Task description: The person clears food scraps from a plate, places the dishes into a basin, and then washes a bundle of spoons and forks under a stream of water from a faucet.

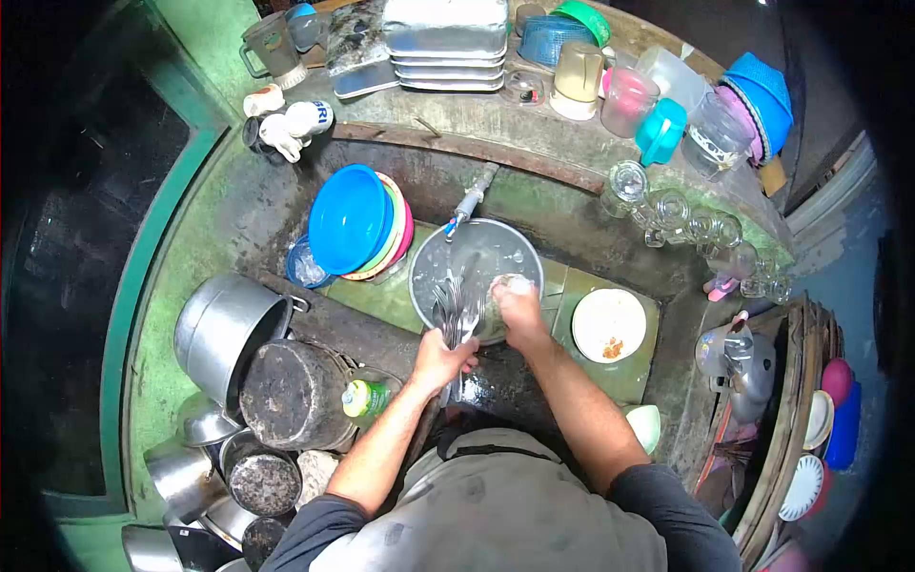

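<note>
My left hand (442,360) is closed around a bunch of metal forks and spoons (455,303), their heads pointing up over a round metal basin (415,270). Cloudy water lies in the basin, and a tap (467,205) juts out above its far rim. Over the right side of the basin, my right hand (519,310) is closed on a whitish, soft-looking wad (518,284), perhaps a sponge or lather. The wad sits a little apart from the cutlery. Most of the fingers of this hand are hidden from above.
Blue and coloured plastic basins (349,219) lean left of the tap. A white plate (608,326) with food scraps sits on the right. Large pots (214,329) and a green bottle (364,398) crowd the left. Glass mugs (670,208), metal trays (446,38) and plastic containers line the ledge.
</note>
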The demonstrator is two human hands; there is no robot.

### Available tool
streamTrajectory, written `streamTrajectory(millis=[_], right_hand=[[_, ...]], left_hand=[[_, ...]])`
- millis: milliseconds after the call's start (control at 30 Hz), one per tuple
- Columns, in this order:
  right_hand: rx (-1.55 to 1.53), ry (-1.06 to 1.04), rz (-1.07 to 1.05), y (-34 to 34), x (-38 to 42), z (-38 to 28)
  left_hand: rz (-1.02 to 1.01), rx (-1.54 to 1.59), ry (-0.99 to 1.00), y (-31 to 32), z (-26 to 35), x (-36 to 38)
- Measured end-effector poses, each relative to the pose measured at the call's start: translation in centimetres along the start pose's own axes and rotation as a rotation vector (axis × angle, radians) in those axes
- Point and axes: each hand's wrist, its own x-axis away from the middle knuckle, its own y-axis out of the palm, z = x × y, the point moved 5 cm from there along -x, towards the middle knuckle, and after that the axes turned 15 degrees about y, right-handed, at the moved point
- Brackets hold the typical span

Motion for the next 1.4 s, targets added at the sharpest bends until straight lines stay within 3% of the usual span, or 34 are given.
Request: streamTrajectory(millis=[33, 100, 167, 200, 300, 367, 433, 467, 533, 700, 767, 800, 900, 967, 1000, 1033, 1100, 1233, 1300, 1367, 1400], right_hand=[[-0.115, 0.031, -0.100, -0.1, 0.2, -0.2], [-0.126, 0.003, -0.088, 0.2, 0.8, -0.4], [-0.159, 0.007, -0.228, 2.0, 3.2, -1.5], [-0.153, 0.039, -0.337, 1.9, 2.4, -0.8], [-0.146, 0.109, -0.172, 0.4, 0.2, -0.2], [-0.238, 0.154, -0.080, -1.2, -1.3, 0.8], [-0.395, 0.237, -0.334, -1.4, -1.8, 0.8], [-0.396, 0.234, -0.332, -2.1, -2.0, 0.9], [-0.521, 0.186, -0.363, -3.2, -1.7, 1.0], [-0.671, 0.232, -0.432, -3.8, -0.9, 3.4], [-0.715, 0.196, -0.660, -3.5, -2.3, 4.7], [-0.752, 0.305, -0.450, -3.8, -1.4, 3.9], [-0.612, 0.246, -0.639, -3.3, 0.4, 1.0], [-0.429, 0.069, -0.606, -1.3, 1.7, -0.7], [-0.394, -0.009, -0.531, -0.4, 1.7, -1.0], [-0.377, -0.245, -0.331, 0.3, 0.2, -0.8], [-0.066, -0.402, 0.022, -0.4, -1.0, -1.0], [0.001, -0.318, 0.125, -1.9, -0.5, -2.9], [-0.363, 0.077, -0.444, -0.1, 0.4, -2.4], [0.621, -0.631, -0.431, 0.0, 0.5, -2.3], [-0.093, -0.137, -0.717, 0.4, 0.8, -1.8]], left_hand=[[-0.009, -0.003, 0.012, 0.1, 0.5, 0.1], [0.026, 0.011, 0.000, 0.3, 0.8, 0.3], [-0.018, -0.155, -0.003, 0.6, 0.3, 0.4], [0.014, -0.089, 0.090, 1.1, 0.5, 0.5], [-0.050, -0.083, 0.035, 1.3, -1.5, 0.1], [-0.097, 0.035, 0.003, 1.9, -1.6, -0.5], [-0.121, 0.150, -0.057, 2.1, -1.8, -1.0], [-0.125, 0.150, -0.057, 1.9, -1.8, -1.0], [-0.189, 0.532, -0.111, 2.1, -1.0, -0.4], [-0.242, 0.665, -0.129, 1.8, -1.5, 0.1], [-0.176, 0.707, -0.175, 1.4, -3.0, 0.0], [-0.180, 0.759, -0.153, 1.2, -3.1, 0.1], [-0.208, 0.830, -0.217, 0.7, -3.4, 0.2], [-0.225, 0.868, -0.244, 1.5, -3.6, -0.2], [-0.248, 0.902, -0.255, 1.9, -3.6, -0.4], [-0.250, 0.982, -0.250, 2.6, -3.1, -0.5], [-0.069, 0.820, -0.296, 3.3, -2.1, -0.2], [-0.089, 0.774, -0.261, 2.3, -1.3, 0.9], [-0.130, 0.760, -0.279, 1.6, -2.6, 1.1], [-0.190, 0.837, -0.339, 1.3, -3.2, 1.7], [-0.255, 0.953, -0.326, 0.7, -3.9, 2.0]])
